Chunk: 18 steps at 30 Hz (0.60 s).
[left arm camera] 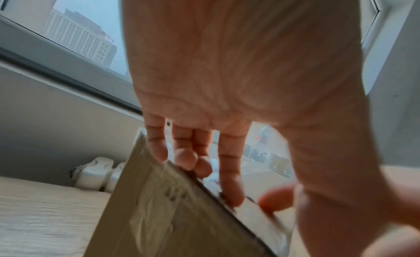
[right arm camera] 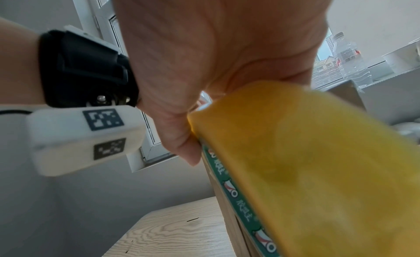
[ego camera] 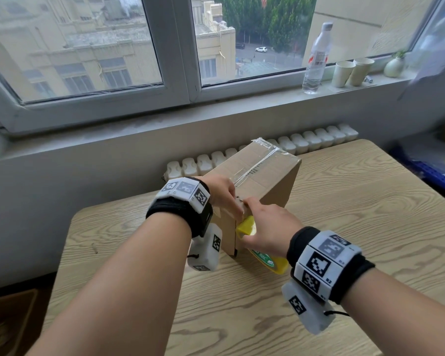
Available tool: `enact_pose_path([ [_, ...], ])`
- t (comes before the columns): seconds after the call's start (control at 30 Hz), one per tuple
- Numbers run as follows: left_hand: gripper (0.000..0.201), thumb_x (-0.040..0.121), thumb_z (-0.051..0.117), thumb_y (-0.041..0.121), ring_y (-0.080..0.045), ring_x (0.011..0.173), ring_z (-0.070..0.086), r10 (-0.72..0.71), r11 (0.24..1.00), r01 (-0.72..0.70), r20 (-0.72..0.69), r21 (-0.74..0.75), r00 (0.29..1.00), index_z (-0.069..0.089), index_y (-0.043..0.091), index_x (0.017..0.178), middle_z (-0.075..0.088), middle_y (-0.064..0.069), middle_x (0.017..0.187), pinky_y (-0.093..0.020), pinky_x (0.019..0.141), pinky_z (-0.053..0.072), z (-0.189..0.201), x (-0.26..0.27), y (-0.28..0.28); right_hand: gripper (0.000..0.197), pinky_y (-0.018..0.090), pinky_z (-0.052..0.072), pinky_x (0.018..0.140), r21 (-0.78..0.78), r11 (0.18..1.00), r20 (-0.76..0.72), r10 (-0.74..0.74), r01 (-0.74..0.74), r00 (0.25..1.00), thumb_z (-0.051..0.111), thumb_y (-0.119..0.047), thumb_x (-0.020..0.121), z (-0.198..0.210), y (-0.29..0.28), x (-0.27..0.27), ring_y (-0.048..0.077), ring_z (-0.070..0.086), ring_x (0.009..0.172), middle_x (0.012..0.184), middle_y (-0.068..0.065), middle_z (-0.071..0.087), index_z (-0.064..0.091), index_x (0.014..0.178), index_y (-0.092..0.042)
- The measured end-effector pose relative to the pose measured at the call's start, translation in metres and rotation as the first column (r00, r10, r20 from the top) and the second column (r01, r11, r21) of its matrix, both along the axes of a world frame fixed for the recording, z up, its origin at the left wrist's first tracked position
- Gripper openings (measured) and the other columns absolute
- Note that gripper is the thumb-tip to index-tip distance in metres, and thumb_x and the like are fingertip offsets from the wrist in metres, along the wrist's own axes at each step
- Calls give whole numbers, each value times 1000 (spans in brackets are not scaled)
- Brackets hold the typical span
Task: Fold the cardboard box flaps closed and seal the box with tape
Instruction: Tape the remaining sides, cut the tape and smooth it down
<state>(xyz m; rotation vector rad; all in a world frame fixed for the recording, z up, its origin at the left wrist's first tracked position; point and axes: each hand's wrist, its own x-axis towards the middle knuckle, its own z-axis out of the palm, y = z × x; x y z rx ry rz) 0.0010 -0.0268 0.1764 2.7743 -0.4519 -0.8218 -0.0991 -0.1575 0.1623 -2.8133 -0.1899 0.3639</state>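
Observation:
A brown cardboard box (ego camera: 265, 181) stands on the wooden table (ego camera: 357, 227) with its flaps down. A strip of clear tape (ego camera: 258, 161) runs along the top seam. My left hand (ego camera: 229, 195) rests on the box's near top corner, its fingers (left arm camera: 229, 171) fairly straight and pressing on the top edge of the box (left arm camera: 159, 216). My right hand (ego camera: 252, 222) grips a yellow tape roll (ego camera: 270, 263) and holds it against the box's near side. In the right wrist view the tape roll (right arm camera: 318, 162) fills the right half, and its green printed rim lies along the cardboard.
A water bottle (ego camera: 316, 60), two paper cups (ego camera: 352, 71) and a small vase (ego camera: 394, 65) stand on the windowsill. A white radiator (ego camera: 306, 142) runs behind the table. A blue crate (ego camera: 432, 173) sits at the right. Bare tabletop lies around the box.

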Motion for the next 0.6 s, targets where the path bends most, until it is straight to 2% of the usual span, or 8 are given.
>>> enact_pose_path([
  [0.03,41,60,82,49,-15,93,63,-4,1000,4,11,-4,1000,67,22,87,69,2,97,-32,83,54,1,-1,-1,63,39,52,84,1,1000,0,-1,1,1000,62,-45,81,0,0,0,28,60,99,111,8,64,33,133,-24],
  [0.13,43,55,86,50,-15,83,64,-6,1000,7,76,-15,997,68,20,81,70,2,87,-31,74,55,-3,-6,-3,70,39,52,86,14,1000,-17,-4,4,1000,63,-45,79,1,-1,0,27,60,102,115,7,63,30,137,-25],
  [0.23,43,57,84,48,-18,85,68,17,1000,-15,80,-17,997,69,18,84,72,-1,90,-34,77,57,-3,-8,-4,69,38,52,86,37,999,-28,-10,11,1000,64,-44,79,2,-2,2,26,60,103,117,6,63,33,136,-25],
  [0.33,41,58,78,49,-17,79,63,11,1000,-11,109,1,994,69,18,84,73,-3,92,-33,76,57,-3,-9,-7,69,37,52,86,63,998,-48,-9,12,999,66,-42,77,4,-2,1,26,60,103,117,6,63,34,135,-24],
  [0.4,39,60,77,48,-18,82,66,1,1000,-1,114,7,993,69,18,85,73,-2,90,-32,74,57,-3,-10,-8,74,37,51,89,98,995,-68,-10,16,998,68,-42,75,5,-3,1,26,59,106,122,6,62,32,138,-24],
  [0.5,38,60,80,48,-16,79,65,-10,1000,7,141,22,990,69,20,83,70,2,83,-29,68,54,1,-11,-6,82,38,50,92,146,989,-94,-7,20,996,68,-42,76,7,-6,1,25,58,110,130,5,58,27,144,-24],
  [0.6,31,61,80,42,-12,68,60,34,999,-28,149,-43,988,68,19,77,66,5,72,-25,60,50,3,-14,0,82,36,51,89,156,988,-91,8,6,996,67,-39,77,9,-7,0,25,59,107,126,7,59,25,146,-24],
])
